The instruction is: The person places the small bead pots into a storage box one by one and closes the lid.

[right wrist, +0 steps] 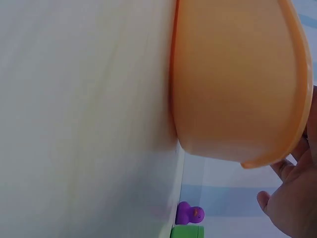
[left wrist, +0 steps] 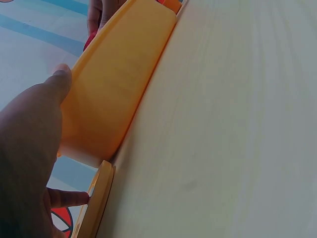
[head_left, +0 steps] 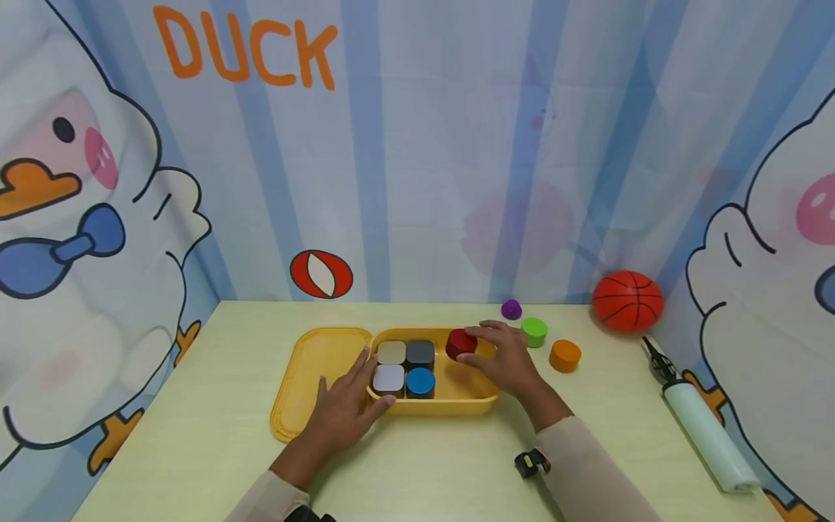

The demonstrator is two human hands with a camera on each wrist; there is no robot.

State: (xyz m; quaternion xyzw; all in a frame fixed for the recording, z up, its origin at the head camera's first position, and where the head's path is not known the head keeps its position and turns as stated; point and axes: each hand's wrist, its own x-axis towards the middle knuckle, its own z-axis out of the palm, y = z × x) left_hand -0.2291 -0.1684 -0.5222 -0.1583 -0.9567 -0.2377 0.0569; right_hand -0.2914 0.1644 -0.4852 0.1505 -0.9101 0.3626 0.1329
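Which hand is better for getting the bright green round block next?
Probably the right hand: it's close beside the green block, though it must first release the dark red round block it pinches. The left hand is farther away, at the other end of the yellow rectangular plastic box.

Pale beige sleeves (head_left: 590, 467); small black device (head_left: 530, 462) at right wrist, with yellow mark; black piece (head_left: 305, 515) at left wrist.

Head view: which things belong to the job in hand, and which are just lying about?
Seemingly in the job: yellow box; red piece held by right hand; blue piece, white piece, cream piece and grey piece inside; probably yellow lid, green piece, orange piece.

Apparently lying about: purple toy; red ball; pale tube.
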